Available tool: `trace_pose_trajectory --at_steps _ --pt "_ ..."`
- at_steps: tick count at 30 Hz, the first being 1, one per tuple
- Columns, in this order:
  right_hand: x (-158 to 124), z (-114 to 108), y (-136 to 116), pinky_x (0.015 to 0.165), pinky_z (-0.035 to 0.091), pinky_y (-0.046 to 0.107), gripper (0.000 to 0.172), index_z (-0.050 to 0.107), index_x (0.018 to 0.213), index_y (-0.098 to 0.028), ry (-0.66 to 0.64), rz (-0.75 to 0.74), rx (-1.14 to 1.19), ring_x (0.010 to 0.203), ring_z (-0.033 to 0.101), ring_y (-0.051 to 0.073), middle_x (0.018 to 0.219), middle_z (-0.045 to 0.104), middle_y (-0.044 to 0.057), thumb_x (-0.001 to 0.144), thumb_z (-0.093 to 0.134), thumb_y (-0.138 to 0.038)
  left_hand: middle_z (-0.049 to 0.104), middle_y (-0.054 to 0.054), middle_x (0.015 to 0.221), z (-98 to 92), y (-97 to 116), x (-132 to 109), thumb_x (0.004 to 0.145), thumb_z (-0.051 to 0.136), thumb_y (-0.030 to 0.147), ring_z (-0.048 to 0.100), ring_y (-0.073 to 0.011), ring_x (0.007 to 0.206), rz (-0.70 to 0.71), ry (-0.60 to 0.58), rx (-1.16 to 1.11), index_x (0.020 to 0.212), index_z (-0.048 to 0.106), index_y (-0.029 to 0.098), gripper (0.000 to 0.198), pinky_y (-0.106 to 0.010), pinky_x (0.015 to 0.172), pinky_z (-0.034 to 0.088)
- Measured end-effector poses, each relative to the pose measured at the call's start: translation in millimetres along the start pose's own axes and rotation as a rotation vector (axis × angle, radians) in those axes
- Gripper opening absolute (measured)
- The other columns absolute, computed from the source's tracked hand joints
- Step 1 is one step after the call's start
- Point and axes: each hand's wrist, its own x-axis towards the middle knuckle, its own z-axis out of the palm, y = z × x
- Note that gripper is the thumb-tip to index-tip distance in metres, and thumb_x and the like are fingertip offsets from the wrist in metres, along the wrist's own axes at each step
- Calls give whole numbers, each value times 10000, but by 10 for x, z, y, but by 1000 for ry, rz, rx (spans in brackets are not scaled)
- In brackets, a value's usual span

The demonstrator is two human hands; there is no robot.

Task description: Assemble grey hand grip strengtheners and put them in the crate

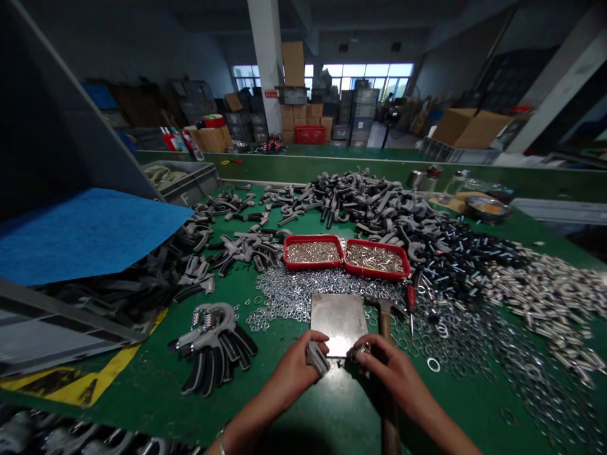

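Observation:
My left hand (293, 370) is closed round a grey plastic handle part (317, 359), just off the near left corner of a square metal plate (337, 316). In the fingers of my right hand (387, 365) is a small shiny metal piece that looks like a coil spring (363, 349), partly hidden by the fingertips, at the plate's near right corner. A hammer (386, 322) lies beside the plate, its handle running under my right forearm. Farther right lies a red-handled screwdriver (411, 298). Several hand grips with springs (215, 341) lie grouped to the left.
Two red trays (313, 265) of small metal pins stand behind the plate, among loose nuts (284, 294). Grey handles (374, 196) are heaped behind them. Metal rings (502, 360) and metal sleeves (545, 284) spread over the right. A grey crate (71, 335) stands at left.

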Motion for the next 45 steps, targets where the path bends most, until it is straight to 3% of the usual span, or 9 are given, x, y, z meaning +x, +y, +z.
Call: trace_pose_trajectory --at_steps 4,8,12,16,21,26,31,37,45 --pt "-25 -135 -124 714 486 337 282 662 973 -212 -1 -7 -71 744 632 191 853 699 42 855 688 -467 616 -38 953 43 43 64 695 685 240 558 -132 679 -16 -61 -115 1137 540 198 468 -212 520 433" --pt "-54 -166 -113 699 529 359 359 657 970 -212 93 62 87 737 659 208 833 707 48 784 760 -502 643 -33 881 136 74 50 726 601 179 564 -138 649 22 -53 -25 1047 590 189 321 -217 525 434" --pt "-143 -246 -1 664 538 345 386 648 977 -228 230 109 210 692 665 201 788 700 19 750 798 -503 692 -44 934 194 14 -55 736 558 91 638 -208 850 253 -368 413 989 709 232 326 -287 757 463" --pt "-288 -276 145 626 506 297 318 620 930 -204 276 126 293 624 618 152 753 697 16 809 764 -461 670 -68 953 445 -276 -132 806 594 154 604 -240 791 444 -538 685 1044 702 271 286 -305 706 422" --pt "-433 -230 245 604 468 259 295 610 929 -196 270 133 322 603 584 122 761 696 13 854 722 -459 651 -103 894 727 -496 -134 910 520 211 592 -264 785 480 -506 655 954 682 228 169 -349 755 425" --pt "-540 -239 261 541 436 241 331 604 907 -194 285 121 301 558 533 109 697 649 -13 845 719 -498 655 -87 1016 494 -161 -131 814 605 187 619 -246 916 235 -429 413 1107 684 220 306 -332 792 469" --pt "-559 -49 211 538 441 221 311 591 929 -203 148 165 448 557 514 93 678 617 -38 847 730 -469 629 -23 625 301 59 -159 859 662 441 610 -157 543 -139 -154 -143 916 664 127 319 -256 566 447" --pt "-449 232 59 481 434 208 355 594 891 -200 44 123 560 516 482 89 624 588 -45 803 762 -499 656 -29 665 493 62 -214 802 742 509 574 -119 534 -130 -42 -369 854 644 126 399 -232 561 440" --pt "-422 283 63 473 436 198 296 630 887 -179 9 136 690 584 578 116 691 642 2 835 751 -443 580 11 650 605 -73 -208 758 791 487 516 -109 572 -129 0 -467 844 628 139 393 -225 572 411"
